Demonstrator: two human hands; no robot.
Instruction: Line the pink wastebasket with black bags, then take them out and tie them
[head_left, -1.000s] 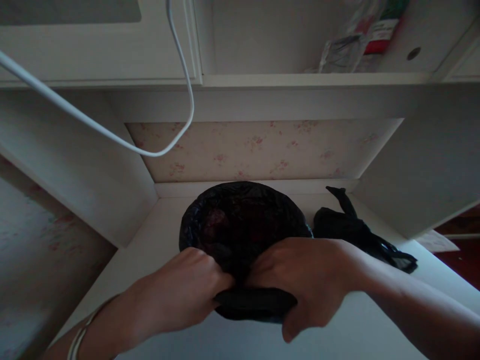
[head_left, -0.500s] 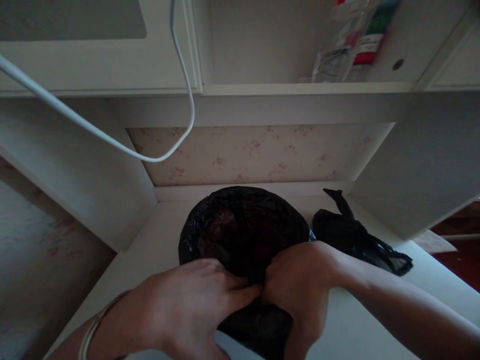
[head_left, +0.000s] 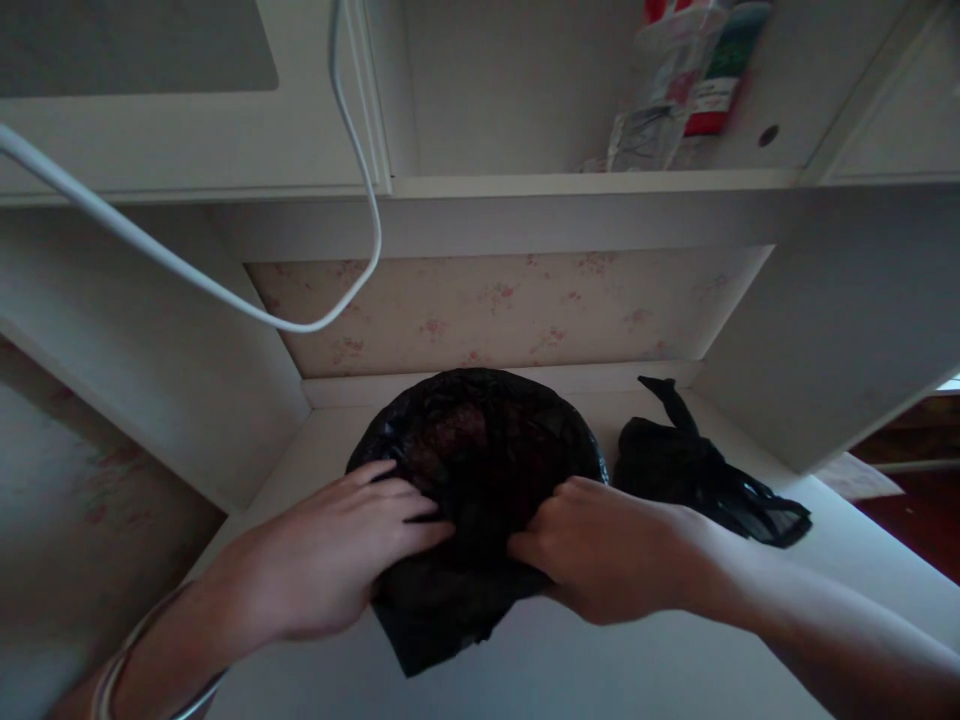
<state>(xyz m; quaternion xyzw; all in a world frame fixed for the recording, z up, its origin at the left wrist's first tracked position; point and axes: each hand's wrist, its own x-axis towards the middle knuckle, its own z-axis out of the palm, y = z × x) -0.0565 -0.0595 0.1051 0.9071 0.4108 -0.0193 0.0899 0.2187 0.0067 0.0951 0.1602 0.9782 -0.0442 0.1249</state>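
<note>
A black bin bag [head_left: 442,590] lines a round container on the white surface, its edge folded over the rim and a loose flap hanging at the front. Inside it is dark, with a dim reddish patch. At the front left of the rim, my left hand [head_left: 337,555] grips the bag, fingers hooked inside and slightly apart; its thumb is hidden. My right hand [head_left: 600,550] is closed on the bag at the front right, knuckles up. A second, knotted black bag [head_left: 697,470] lies just right of the container.
A white cable [head_left: 300,325] hangs in a loop at the upper left. Above is an open white shelf [head_left: 600,183] with clear packaging [head_left: 649,130] and a red-and-green bottle [head_left: 716,95]. White side panels [head_left: 832,330] and a flowered wall [head_left: 495,310] enclose the surface.
My hands were close together at the front of the rim; they have moved apart, the left one leftward. The bag's front flap now shows between them. The view has shifted slightly.
</note>
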